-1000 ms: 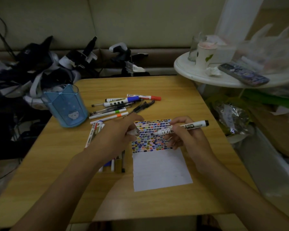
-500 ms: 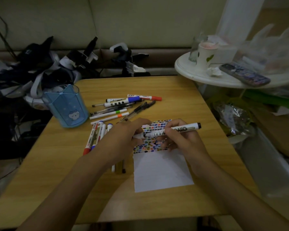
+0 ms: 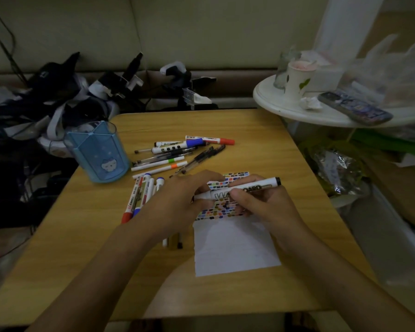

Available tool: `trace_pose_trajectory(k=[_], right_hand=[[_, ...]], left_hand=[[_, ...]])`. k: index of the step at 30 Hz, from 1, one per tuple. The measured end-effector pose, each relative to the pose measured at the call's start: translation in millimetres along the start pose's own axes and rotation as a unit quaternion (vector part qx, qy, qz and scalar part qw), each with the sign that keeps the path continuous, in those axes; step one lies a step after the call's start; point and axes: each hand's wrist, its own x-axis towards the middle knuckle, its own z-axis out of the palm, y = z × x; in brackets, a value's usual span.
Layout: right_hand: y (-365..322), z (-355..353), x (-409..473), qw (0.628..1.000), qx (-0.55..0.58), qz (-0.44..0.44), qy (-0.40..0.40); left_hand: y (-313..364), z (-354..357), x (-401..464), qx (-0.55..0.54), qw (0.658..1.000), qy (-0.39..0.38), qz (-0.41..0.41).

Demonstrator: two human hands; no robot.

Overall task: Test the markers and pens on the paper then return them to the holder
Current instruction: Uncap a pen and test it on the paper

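Note:
A white whiteboard marker (image 3: 248, 188) with a black end lies level over the paper (image 3: 233, 248), whose top part is covered in coloured test marks. My right hand (image 3: 261, 204) grips the marker's barrel. My left hand (image 3: 177, 200) pinches the cap at the marker's left end, where cap and barrel meet. The blue translucent holder (image 3: 98, 152) stands at the table's back left, with no pens visible in it. A loose pile of pens and markers (image 3: 177, 152) lies behind my hands. Several more markers (image 3: 141, 195) lie partly under my left wrist.
The wooden table (image 3: 82, 248) holds everything. A white round side table (image 3: 297, 113) at the right carries a paper cup (image 3: 297, 77), a glass and a phone (image 3: 355, 111). Dark gear and straps (image 3: 58, 97) are heaped behind the holder.
My hands have come together: the left hand brought the cap to the marker's tip and the marker shifted left. The cap and marker were apart a second ago.

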Motion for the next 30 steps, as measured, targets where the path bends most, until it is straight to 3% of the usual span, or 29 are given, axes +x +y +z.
trace_pose_trajectory(k=[10,17,27,30], right_hand=[[3.0,-1.0,1.1,1.000,0.009,0.004,-0.013],[-4.7,-8.6,3.9,1.000,-0.009,0.004,0.009],[2.0,-19.0,-1.0,0.949,-0.291,-0.123,-0.011],[4.0,-17.6,-2.7,0.934,-0.325,-0.146,-0.015]], left_hand=[[0.5,12.4,0.4,-0.002,0.998,-0.009,0.058],[-1.9,6.2,2.5,0.064,0.998,0.001,0.021],[3.7,1.4,0.6,0.153,0.988,-0.002,-0.022],[3.5,1.8,1.3,0.168,0.986,0.000,-0.014]])
